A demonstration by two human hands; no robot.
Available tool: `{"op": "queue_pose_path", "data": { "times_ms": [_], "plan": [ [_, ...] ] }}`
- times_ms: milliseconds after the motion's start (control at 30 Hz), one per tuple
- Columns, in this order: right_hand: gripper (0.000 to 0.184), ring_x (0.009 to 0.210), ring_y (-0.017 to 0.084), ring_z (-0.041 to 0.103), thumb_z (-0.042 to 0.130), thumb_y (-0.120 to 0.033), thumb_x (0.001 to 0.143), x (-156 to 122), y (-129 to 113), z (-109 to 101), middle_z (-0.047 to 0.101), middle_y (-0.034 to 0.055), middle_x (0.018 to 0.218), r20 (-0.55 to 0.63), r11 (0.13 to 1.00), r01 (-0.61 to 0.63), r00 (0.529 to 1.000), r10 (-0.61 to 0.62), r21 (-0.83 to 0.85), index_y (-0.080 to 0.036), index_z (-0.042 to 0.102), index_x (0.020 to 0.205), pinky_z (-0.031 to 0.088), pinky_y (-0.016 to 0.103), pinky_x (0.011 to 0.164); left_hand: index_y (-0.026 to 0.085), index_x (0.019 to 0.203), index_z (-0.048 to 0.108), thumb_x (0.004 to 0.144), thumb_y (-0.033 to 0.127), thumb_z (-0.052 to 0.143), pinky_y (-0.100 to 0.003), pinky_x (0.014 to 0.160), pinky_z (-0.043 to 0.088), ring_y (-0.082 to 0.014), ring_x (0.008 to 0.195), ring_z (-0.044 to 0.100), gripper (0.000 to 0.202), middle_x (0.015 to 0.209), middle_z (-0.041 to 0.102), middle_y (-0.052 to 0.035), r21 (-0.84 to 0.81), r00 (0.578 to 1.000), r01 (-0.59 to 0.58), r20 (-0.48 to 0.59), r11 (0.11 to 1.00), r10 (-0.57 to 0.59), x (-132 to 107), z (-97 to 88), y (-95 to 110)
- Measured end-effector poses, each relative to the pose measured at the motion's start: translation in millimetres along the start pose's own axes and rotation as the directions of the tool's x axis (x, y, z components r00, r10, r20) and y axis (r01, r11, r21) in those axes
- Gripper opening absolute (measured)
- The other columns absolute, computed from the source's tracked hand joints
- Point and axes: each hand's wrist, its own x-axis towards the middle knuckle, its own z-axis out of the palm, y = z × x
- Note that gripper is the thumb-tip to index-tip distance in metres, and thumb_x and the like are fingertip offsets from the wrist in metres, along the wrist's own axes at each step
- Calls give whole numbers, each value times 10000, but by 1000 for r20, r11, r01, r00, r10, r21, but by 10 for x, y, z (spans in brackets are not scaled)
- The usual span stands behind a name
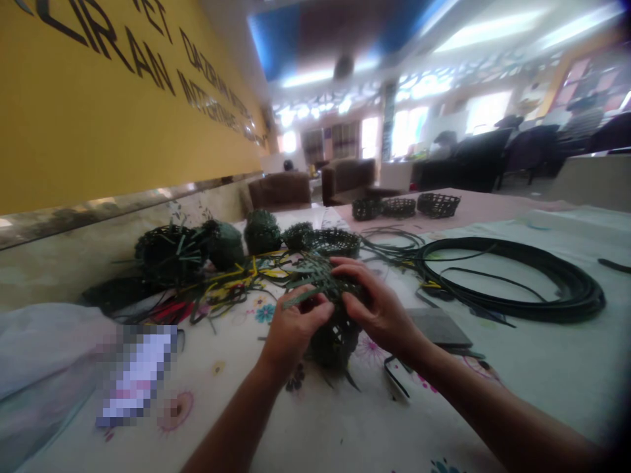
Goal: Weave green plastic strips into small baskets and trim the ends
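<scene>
A dark green woven basket [335,338] stands on the flowered tablecloth before me, its weave open at the side. Loose green strips [315,272] stick out over its top. My left hand [294,322] is at the basket's left side, thumb and fingers pinched on a flat green strip [302,297]. On the right side my right hand [377,305] curves round the basket's upper edge, fingertips and thumb against the weave. The far side of the basket is hidden behind the hands and strips.
Several finished-looking woven baskets [263,231] stand behind, with yellow and green strips [227,282] scattered before them. A large coil of dark strip [566,302] lies right, beside a grey slab [438,327]. A plastic bag [49,355] is at left. Small baskets [438,205] sit on pink cloth.
</scene>
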Motion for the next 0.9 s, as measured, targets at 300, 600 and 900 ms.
{"op": "queue_pose_path", "data": {
  "times_ms": [300, 600, 900],
  "plan": [
    [312, 1262, 212, 514, 515, -114, 848, -9, 3, 5, 548, 88, 1353, 10, 1000, -7, 1000, 7, 25, -227, 584, 1130, 395, 417, 1085, 165, 638, 567, 717, 257, 707, -231, 634, 395, -107, 632, 470, 185, 631, 520, 34, 86, 999, -31, -33, 996, 34, 30, -54, -125],
    [294, 1297, 224, 465, 453, -159, 925, -11, 44, -5, 492, 109, 1384, 50, 999, 39, 998, -39, -10, -229, 517, 1203, 377, 437, 1101, 169, 630, 552, 720, 261, 692, -228, 600, 368, -103, 610, 450, 190, 616, 513, 36, 171, 998, -31, 57, 985, 22, 97, -60, 36],
    [304, 1324, 252, 429, 435, -187, 944, -13, 12, -55, 464, 118, 1401, 101, 998, 58, 993, -55, -29, -245, 484, 1238, 354, 482, 1122, 174, 585, 525, 683, 245, 682, -235, 555, 319, -104, 577, 412, 199, 572, 471, 39, 236, 1000, 1, 17, 972, -5, 82, 34, 199]
  ]
}}
